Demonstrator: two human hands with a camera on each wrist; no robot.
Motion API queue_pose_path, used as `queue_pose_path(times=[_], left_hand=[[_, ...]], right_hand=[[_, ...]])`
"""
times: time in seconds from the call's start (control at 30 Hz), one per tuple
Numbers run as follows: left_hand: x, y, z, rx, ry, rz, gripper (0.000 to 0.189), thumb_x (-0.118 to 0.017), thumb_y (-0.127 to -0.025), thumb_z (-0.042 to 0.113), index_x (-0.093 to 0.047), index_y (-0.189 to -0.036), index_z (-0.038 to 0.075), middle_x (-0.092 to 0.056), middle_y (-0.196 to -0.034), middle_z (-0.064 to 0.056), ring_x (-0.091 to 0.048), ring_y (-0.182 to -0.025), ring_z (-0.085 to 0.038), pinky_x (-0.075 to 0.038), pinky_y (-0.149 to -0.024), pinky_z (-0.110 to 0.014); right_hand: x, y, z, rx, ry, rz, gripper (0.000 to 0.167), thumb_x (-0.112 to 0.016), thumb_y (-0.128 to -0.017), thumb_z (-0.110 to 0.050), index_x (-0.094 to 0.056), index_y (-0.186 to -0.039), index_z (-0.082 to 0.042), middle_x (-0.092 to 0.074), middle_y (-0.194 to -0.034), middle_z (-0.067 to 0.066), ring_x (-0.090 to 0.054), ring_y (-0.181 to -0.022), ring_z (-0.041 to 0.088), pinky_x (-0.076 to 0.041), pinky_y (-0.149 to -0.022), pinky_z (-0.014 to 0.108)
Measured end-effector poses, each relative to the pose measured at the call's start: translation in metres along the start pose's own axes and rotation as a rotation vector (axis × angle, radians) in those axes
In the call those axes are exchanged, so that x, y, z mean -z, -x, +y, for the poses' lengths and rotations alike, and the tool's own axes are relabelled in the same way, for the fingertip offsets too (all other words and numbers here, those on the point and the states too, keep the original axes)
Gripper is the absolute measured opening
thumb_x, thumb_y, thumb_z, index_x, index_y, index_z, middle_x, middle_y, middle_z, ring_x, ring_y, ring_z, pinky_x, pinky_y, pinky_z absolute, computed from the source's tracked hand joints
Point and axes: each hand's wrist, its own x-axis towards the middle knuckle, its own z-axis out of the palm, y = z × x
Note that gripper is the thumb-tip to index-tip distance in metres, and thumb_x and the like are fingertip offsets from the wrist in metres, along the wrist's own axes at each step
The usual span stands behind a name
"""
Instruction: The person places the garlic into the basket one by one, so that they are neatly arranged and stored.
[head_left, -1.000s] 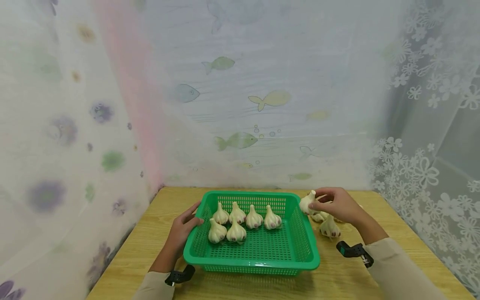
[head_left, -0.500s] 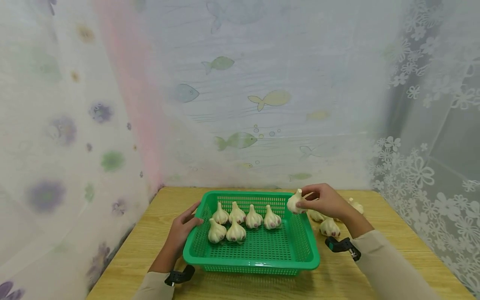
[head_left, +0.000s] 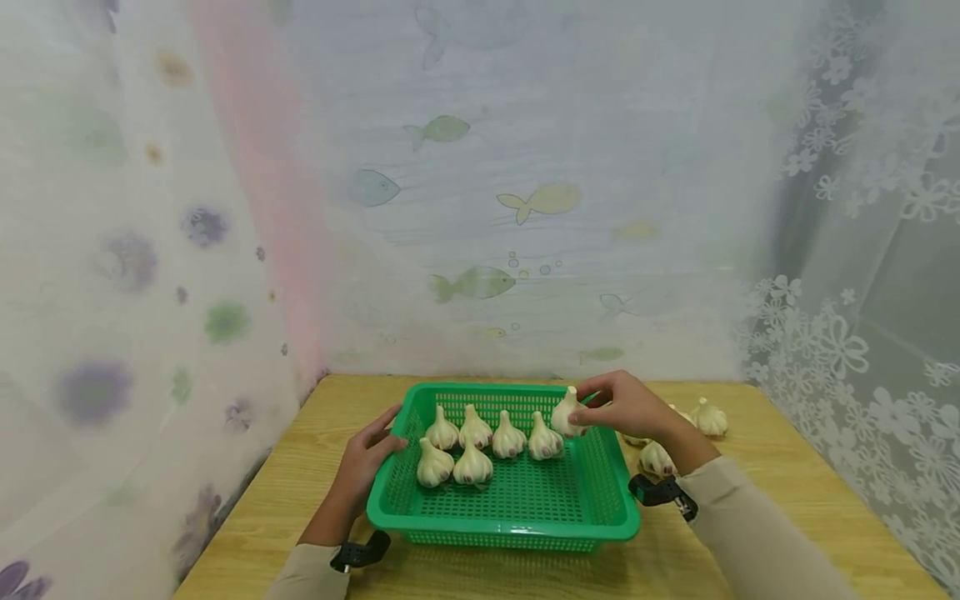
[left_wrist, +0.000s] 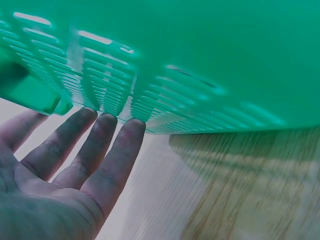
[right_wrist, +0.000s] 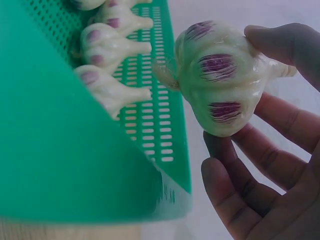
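Note:
My right hand [head_left: 621, 407] pinches a garlic bulb [head_left: 567, 414] between thumb and fingers, over the right back part of a green plastic basket [head_left: 502, 527]. In the right wrist view the bulb [right_wrist: 220, 80] shows purple streaks, roots toward the basket and its stem toward my palm. My left hand [head_left: 362, 457] holds the basket's left side, thumb over the rim. Seen from the left wrist, the fingertips [left_wrist: 131, 131] of that hand touch the slotted outer wall. Several bulbs stand inside the basket, the rightmost bulb [head_left: 544, 439] right beside the held one.
More garlic bulbs lie on the wooden table [head_left: 757, 500] to the right of the basket, one bulb [head_left: 709, 418] farther out and others partly hidden by my right arm. A patterned sheet [head_left: 480, 333] hangs behind the table.
My right hand has carried the garlic bulb leftward, from over the basket's right rim to inside it beside the back row. My left hand and the basket have stayed put.

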Motion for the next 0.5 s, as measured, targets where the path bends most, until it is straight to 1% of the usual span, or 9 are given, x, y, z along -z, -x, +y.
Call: queue_pose_path(times=[0.13,0.27,0.37,0.5], left_hand=[[0.0,0.0,0.0,-0.001,0.012,-0.008,0.062,-0.066,-0.097,0.013,-0.049,-0.154,0.031,-0.059,-0.144,-0.022,-0.066,-0.12,-0.034,-0.061,-0.088,-0.045],[-0.001,0.0,-0.001,-0.002,0.011,-0.007,0.062,-0.066,-0.097,0.013,-0.049,-0.155,0.031,-0.059,-0.145,-0.022,-0.066,-0.119,-0.034,-0.061,-0.088,-0.045],[-0.001,-0.001,-0.002,-0.001,0.006,0.007,0.063,-0.066,-0.096,0.013,-0.05,-0.154,0.032,-0.06,-0.143,-0.021,-0.067,-0.118,-0.033,-0.061,-0.087,-0.044],[0.0,-0.002,-0.003,0.0,0.008,0.015,0.063,-0.067,-0.096,0.013,-0.052,-0.152,0.034,-0.062,-0.142,-0.019,-0.067,-0.117,-0.032,-0.061,-0.087,-0.043]], right_hand=[[-0.007,-0.006,-0.003,0.002,0.012,-0.017,0.052,-0.08,-0.091,-0.038,-0.071,-0.131,-0.007,-0.068,-0.133,0.015,-0.07,-0.111,0.03,-0.059,-0.089,0.045],[-0.014,-0.01,-0.009,0.018,0.008,-0.052,0.051,-0.081,-0.09,-0.036,-0.071,-0.13,-0.005,-0.068,-0.134,0.016,-0.069,-0.114,0.033,-0.059,-0.091,0.046],[-0.019,-0.014,-0.013,0.02,-0.001,-0.079,0.051,-0.082,-0.089,-0.034,-0.072,-0.129,-0.004,-0.068,-0.134,0.018,-0.069,-0.115,0.035,-0.059,-0.091,0.046],[-0.026,-0.018,-0.016,0.037,0.014,-0.106,0.049,-0.082,-0.089,-0.034,-0.073,-0.128,-0.006,-0.069,-0.133,0.015,-0.069,-0.116,0.035,-0.06,-0.09,0.045]])
